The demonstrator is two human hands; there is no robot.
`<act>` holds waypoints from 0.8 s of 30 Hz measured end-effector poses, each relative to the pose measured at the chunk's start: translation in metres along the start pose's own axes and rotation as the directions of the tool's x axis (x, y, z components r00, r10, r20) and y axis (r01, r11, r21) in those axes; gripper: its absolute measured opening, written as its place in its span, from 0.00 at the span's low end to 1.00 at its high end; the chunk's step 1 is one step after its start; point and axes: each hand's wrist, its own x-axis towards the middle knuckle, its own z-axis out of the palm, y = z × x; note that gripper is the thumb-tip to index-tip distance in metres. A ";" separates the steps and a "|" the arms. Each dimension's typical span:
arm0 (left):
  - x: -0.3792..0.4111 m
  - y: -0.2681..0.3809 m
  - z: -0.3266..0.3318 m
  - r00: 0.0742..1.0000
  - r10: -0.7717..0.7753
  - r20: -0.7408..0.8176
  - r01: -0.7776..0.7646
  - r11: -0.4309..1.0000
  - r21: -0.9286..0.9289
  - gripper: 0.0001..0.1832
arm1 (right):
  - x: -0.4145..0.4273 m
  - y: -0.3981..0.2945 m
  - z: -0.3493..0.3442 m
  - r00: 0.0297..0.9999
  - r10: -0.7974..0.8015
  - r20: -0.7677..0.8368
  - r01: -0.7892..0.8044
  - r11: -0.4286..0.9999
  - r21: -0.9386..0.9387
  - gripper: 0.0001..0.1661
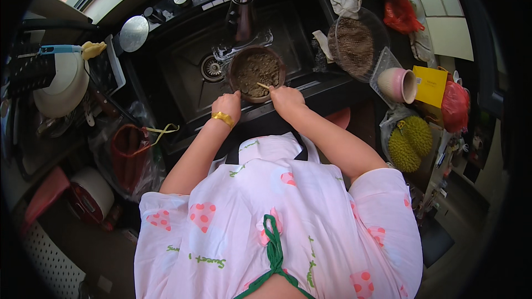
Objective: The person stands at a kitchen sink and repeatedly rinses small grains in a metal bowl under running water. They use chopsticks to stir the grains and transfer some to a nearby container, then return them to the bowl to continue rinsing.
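A round brown pot (282, 65) filled with soil (255, 70) stands over the front part of a dark sink (174, 87), to the right of the drain (212, 68). With its thumb at the near-left rim, my left hand (227, 107) grips the pot; its other fingers are mostly hidden. A thin wooden stick (262, 85) is pinched in my right hand (286, 99) at the pot's near-right rim. The stick's far end reaches over the soil; whether it goes into the soil, I cannot tell.
Above the sink rises a dark faucet (244, 16). To the right are a clear bowl (380, 29) of brown granular material, a white glove (346, 2), a pink-and-cream pot (392, 85), a yellow box (430, 86) and a durian (409, 143). A plastic bag (153, 166) lies at left.
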 end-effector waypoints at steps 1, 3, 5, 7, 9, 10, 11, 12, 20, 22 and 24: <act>0.001 0.000 0.001 1.000 0.006 0.010 -0.006 1.000 0.007 0.09 | -0.002 0.000 -0.004 1.000 0.016 0.025 -0.016 1.000 -0.008 0.14; 0.003 0.000 0.003 1.000 0.005 0.003 -0.005 1.000 0.025 0.13 | -0.007 0.008 -0.020 0.998 -0.040 0.046 0.042 0.998 -0.043 0.14; 0.002 -0.001 0.004 1.000 -0.002 0.010 0.002 0.999 0.035 0.15 | -0.009 0.011 -0.035 0.997 -0.052 0.049 0.055 0.997 -0.062 0.14; 0.003 0.000 0.004 1.000 -0.011 0.023 0.010 0.999 0.036 0.16 | -0.005 0.012 -0.046 0.996 -0.069 -0.053 0.067 0.997 -0.045 0.14; 0.001 0.001 0.003 1.000 -0.004 0.012 0.003 1.000 0.021 0.12 | 0.009 0.008 -0.047 0.997 -0.049 -0.052 0.048 0.998 -0.036 0.17; 0.000 0.002 0.002 1.000 -0.002 0.006 0.002 1.000 0.016 0.10 | 0.018 0.006 -0.045 0.997 -0.056 -0.057 0.053 0.998 -0.041 0.18; -0.001 0.002 0.001 1.000 -0.004 0.013 0.003 1.000 0.020 0.10 | 0.023 0.005 -0.040 0.998 -0.052 -0.047 0.050 0.998 -0.046 0.20; -0.001 0.002 0.000 1.000 -0.003 0.021 0.003 1.000 0.026 0.10 | 0.023 0.007 -0.034 0.996 -0.069 -0.063 0.067 0.997 -0.024 0.18; 0.000 0.002 -0.001 1.000 -0.012 0.027 0.010 0.999 0.040 0.15 | 0.000 0.022 -0.022 0.999 -0.040 0.011 0.040 0.999 -0.035 0.19; -0.001 0.002 -0.001 1.000 -0.004 0.028 0.003 1.000 0.023 0.10 | 0.002 0.018 -0.023 0.999 -0.042 -0.003 0.042 0.998 -0.045 0.20; -0.001 0.003 -0.002 1.000 0.003 0.026 -0.004 0.999 0.036 0.10 | 0.006 0.017 -0.023 0.997 -0.056 -0.056 0.054 0.997 -0.050 0.20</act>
